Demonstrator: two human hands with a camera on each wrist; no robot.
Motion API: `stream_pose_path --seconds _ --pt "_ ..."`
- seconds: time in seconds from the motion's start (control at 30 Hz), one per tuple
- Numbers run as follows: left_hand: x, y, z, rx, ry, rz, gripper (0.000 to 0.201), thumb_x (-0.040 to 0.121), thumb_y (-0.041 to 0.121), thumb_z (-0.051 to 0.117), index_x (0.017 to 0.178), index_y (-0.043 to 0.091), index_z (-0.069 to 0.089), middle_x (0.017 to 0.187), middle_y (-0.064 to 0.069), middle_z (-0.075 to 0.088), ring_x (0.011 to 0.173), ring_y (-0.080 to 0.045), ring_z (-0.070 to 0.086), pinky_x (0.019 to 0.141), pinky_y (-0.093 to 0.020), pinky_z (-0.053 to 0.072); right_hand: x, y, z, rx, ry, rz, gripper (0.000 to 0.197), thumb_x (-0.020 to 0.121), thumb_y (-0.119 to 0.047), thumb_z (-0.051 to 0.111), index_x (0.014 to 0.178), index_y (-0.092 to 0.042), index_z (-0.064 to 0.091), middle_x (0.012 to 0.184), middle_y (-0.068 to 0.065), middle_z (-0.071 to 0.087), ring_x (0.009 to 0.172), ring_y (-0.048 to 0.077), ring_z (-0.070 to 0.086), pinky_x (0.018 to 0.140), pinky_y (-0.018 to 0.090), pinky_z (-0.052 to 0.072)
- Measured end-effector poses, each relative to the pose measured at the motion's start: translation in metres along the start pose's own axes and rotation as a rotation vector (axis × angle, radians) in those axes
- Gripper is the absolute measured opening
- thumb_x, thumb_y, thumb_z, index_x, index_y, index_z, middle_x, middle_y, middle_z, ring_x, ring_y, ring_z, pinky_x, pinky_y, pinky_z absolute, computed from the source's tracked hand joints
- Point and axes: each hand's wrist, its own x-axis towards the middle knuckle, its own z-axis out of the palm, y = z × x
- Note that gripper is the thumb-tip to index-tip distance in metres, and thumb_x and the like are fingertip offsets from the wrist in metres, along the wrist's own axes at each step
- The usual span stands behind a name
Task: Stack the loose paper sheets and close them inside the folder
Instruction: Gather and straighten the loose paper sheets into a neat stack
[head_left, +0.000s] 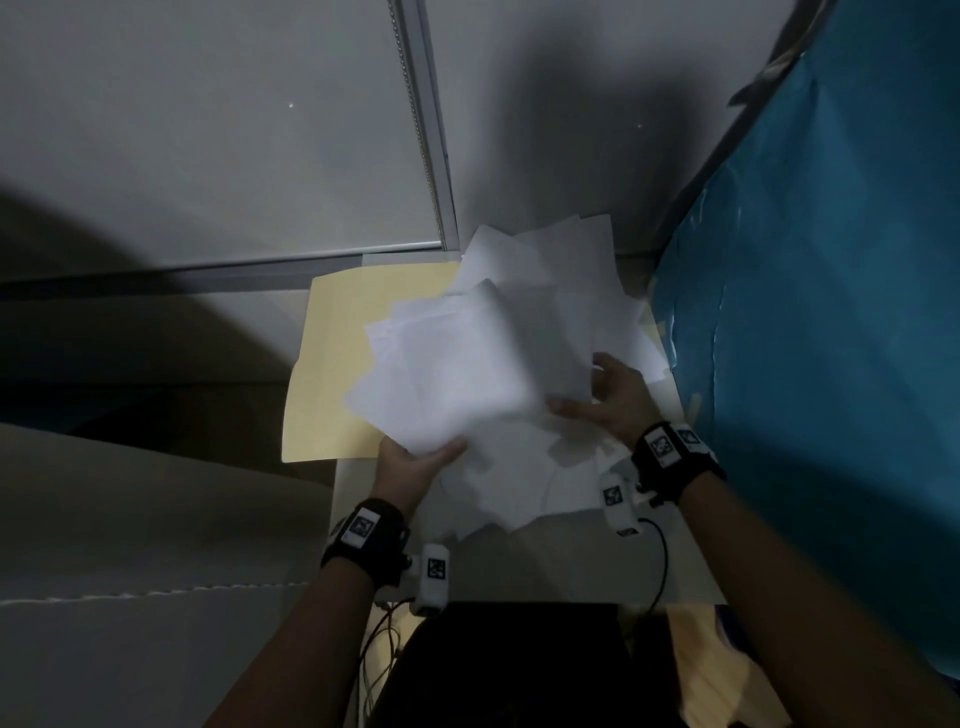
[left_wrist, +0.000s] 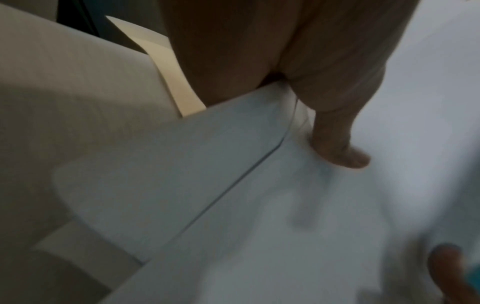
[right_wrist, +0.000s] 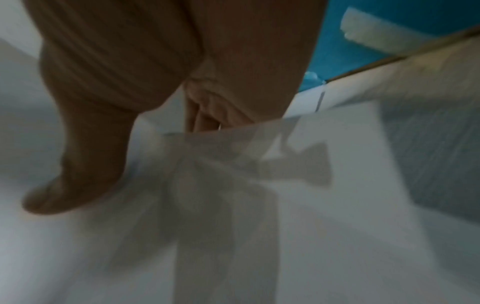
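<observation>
A fanned bundle of white paper sheets (head_left: 447, 374) is lifted over a cream folder (head_left: 343, 358) that lies open on the table. My left hand (head_left: 415, 462) grips the bundle's near edge, thumb on top; the left wrist view shows the thumb (left_wrist: 337, 144) on the paper (left_wrist: 182, 174). My right hand (head_left: 608, 400) holds the bundle's right side, with its thumb (right_wrist: 78, 174) on top and fingers under the sheets (right_wrist: 311, 205). More loose sheets (head_left: 550, 265) lie spread beneath and behind. Both wrist views are blurred.
A blue sheet or wall covering (head_left: 831, 312) rises close on the right. A grey wall with a metal strip (head_left: 426, 130) stands behind the table. A pale cushioned surface (head_left: 130, 519) lies to the left. Cables (head_left: 660, 561) hang near the table's front edge.
</observation>
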Motion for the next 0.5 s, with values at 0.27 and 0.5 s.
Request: stream_pose_path --seconds 0.27,0.5 --pt "-0.02 0.066 0.039 -0.041 0.113 0.22 0.057 0.069 0.006 0.099 0.119 0.01 0.074 0.114 0.004 0.081 0.108 -0.008 0.077 0.089 -0.023 0.061 -0.036 -0.057 0.027 -0.028 0.184 -0.07 0.056 0.063 -0.036 0.096 0.097 -0.002 0.067 0.093 0.011 0.074 0.086 0.019 0.074 0.07 0.043 0.064" --pt "-0.052 0.097 0.042 -0.017 -0.026 0.305 0.046 0.062 0.003 0.097 0.094 0.027 0.074 0.087 0.032 0.078 0.089 0.014 0.074 0.08 -0.011 0.059 -0.075 -0.076 0.017 0.025 0.134 -0.284 0.062 0.052 -0.017 0.101 0.096 -0.036 0.062 0.098 -0.016 0.07 0.093 -0.013 0.067 0.074 0.01 0.056"
